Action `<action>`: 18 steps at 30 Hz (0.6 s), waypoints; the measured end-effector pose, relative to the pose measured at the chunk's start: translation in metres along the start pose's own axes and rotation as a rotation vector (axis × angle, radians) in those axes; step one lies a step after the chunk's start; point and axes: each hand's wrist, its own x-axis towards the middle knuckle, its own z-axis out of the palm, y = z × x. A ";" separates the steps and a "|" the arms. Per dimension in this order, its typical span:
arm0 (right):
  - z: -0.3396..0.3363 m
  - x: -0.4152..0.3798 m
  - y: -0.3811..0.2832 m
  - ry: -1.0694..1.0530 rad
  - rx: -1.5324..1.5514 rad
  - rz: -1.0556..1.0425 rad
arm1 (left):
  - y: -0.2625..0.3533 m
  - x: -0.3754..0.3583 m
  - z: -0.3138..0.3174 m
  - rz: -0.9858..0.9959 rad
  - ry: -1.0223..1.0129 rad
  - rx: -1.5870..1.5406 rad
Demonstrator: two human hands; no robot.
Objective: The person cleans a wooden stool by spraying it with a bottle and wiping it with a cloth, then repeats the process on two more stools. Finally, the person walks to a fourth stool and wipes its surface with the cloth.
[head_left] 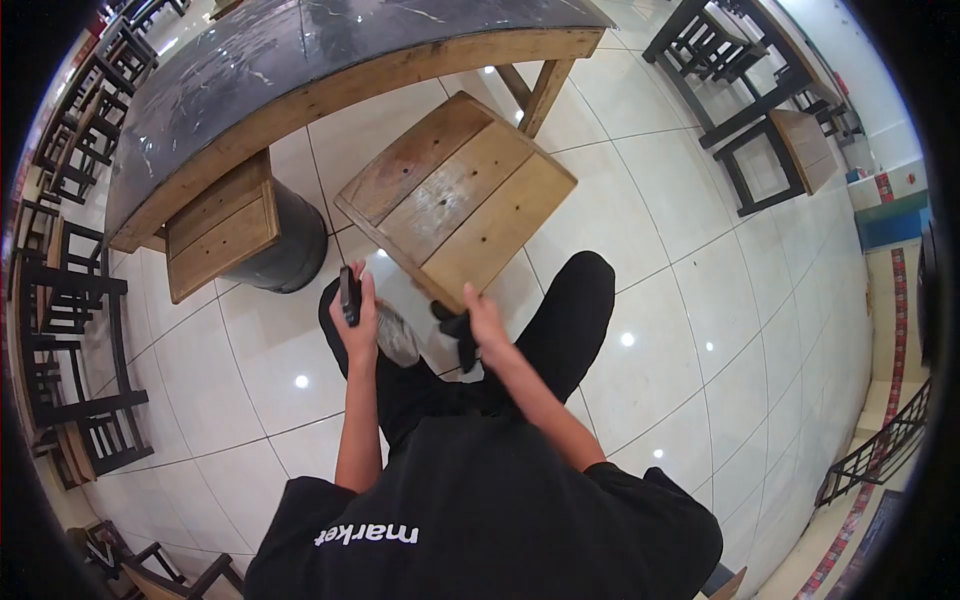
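In front of my left knee, my left hand is closed around a small, dark, oblong object held upright. A greyish, streaked, rounded thing shows just below and to the right of that hand. My right hand is closed at the near corner of a wooden stool seat, its thumb pointing up along the edge. A black, soft-looking item shows at its fingers; I cannot tell what it is. The plank seat has several dark screw holes and a pale, worn patch.
A dark marble-patterned table with a wooden frame stands ahead. Left of the seat is a wooden-topped stool on a black drum base. Black-framed chairs line the left; another stool stands far right on white tiles.
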 end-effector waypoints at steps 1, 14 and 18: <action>0.020 -0.008 0.008 0.012 0.037 -0.005 | 0.006 -0.008 -0.008 -0.001 -0.002 0.003; 0.173 0.077 0.015 -0.669 -0.232 -0.132 | 0.022 -0.027 -0.065 -0.169 0.181 -0.109; 0.110 0.035 -0.008 -0.845 -0.575 -0.416 | 0.019 -0.031 -0.063 -0.064 0.107 -0.005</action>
